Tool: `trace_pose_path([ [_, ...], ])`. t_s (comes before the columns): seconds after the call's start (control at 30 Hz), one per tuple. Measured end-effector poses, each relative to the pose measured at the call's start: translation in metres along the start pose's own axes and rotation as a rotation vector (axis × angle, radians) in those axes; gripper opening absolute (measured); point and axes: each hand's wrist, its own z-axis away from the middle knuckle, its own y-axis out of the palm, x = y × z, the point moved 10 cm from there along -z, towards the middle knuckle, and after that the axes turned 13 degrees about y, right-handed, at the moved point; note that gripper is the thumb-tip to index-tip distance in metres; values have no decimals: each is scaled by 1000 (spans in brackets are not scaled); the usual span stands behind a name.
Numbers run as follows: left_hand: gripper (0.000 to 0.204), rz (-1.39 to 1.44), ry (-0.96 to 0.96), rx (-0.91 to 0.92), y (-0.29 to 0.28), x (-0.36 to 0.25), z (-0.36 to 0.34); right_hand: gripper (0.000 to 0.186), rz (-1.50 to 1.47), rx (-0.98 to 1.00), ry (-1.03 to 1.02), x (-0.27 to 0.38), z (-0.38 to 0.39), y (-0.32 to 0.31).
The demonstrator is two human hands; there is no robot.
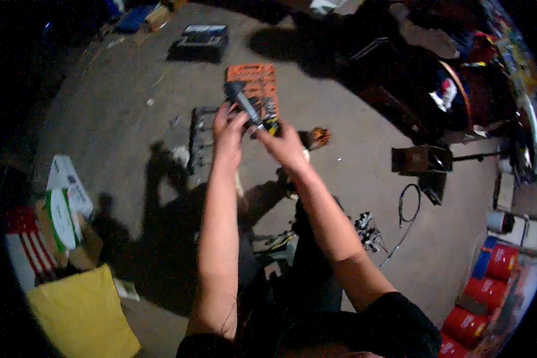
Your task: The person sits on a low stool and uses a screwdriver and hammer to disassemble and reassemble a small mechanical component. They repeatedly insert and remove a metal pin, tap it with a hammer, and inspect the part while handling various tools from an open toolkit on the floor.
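Both my hands are out in front of me over the floor, closed around a tool with a dark, blunt head and a grey metallic shaft point(249, 108); blur hides its exact kind. My left hand point(228, 134) is beside the shaft below the head, its fingers curled. My right hand point(285, 146) has its thumb and fingers at the shaft's lower end. Beyond and beneath them lies an orange tool tray point(250, 73) with dark slots and several tools in it. A small yellow-and-black piece point(273, 127) shows just past my right fingers; whether it is held, I cannot tell.
A black open tray or frame point(193, 140) lies left of the orange one. Farther off is a dark case point(200, 40). Loose metal parts point(369, 231) and a coiled cable point(409, 203) lie to the right. Cartons point(65, 185), a yellow sheet point(83, 313) and red containers point(484, 293) line the sides.
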Motion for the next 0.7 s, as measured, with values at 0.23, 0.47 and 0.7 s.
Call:
trace_pose_path([
  [0.23, 39, -19, 20, 99, 10, -11, 2, 35, -88, 45, 30, 1, 2, 5],
  [0.47, 44, -49, 45, 133, 9, -6, -1, 33, -151, 63, 110, -6, 3, 6],
  [0.7, 43, -14, 52, 173, 16, -8, 0, 32, -237, 106, 183, -9, 4, 4],
])
